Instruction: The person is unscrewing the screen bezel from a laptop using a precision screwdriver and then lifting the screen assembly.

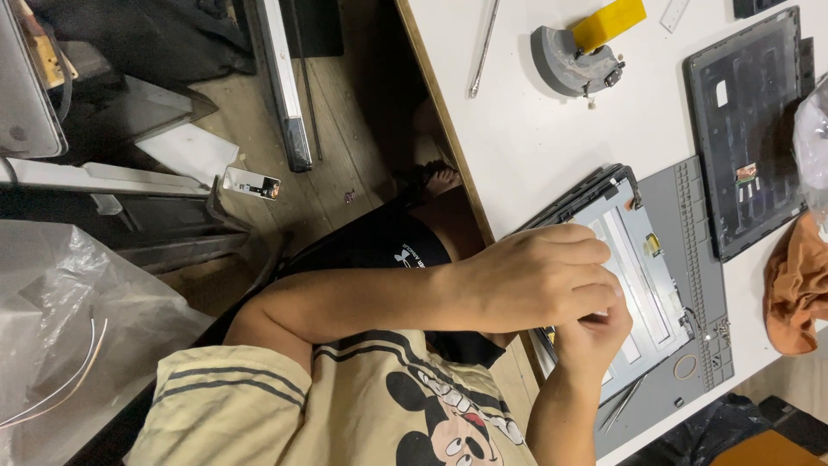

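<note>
Left hand: your left hand [535, 276] sits right of frame centre, forearm running in from the left across your lap, wrist bent slightly, palm down. Fingers are curled and held close together, tips resting on the near edge of the opened panel.
Right hand: your right hand [591, 332] comes up from the bottom of the frame, forearm nearly vertical, tucked just under the left hand and touching it. Fingers are bunched toward the panel; whether they pinch anything I cannot tell, the left hand covers the tips.
Opened panel: the silvery flat panel [642, 267] lies at the table's near edge, right of centre, tilted diagonally, with a dark frame [586, 192] along its upper left side. It rests on a grey work mat [703, 250].
Tweezers: thin metal tweezers [623, 404] lie on the mat's lower end, just beside your right wrist.
Back cover: a dark rectangular cover [750, 129] lies at upper right, partly over the mat.
Table: white table [517, 121], with a grey and yellow tool [582, 47] and a slim metal rod [485, 47] near the top of the frame.
Cloth: orange cloth [798, 289] at the right edge.
</note>
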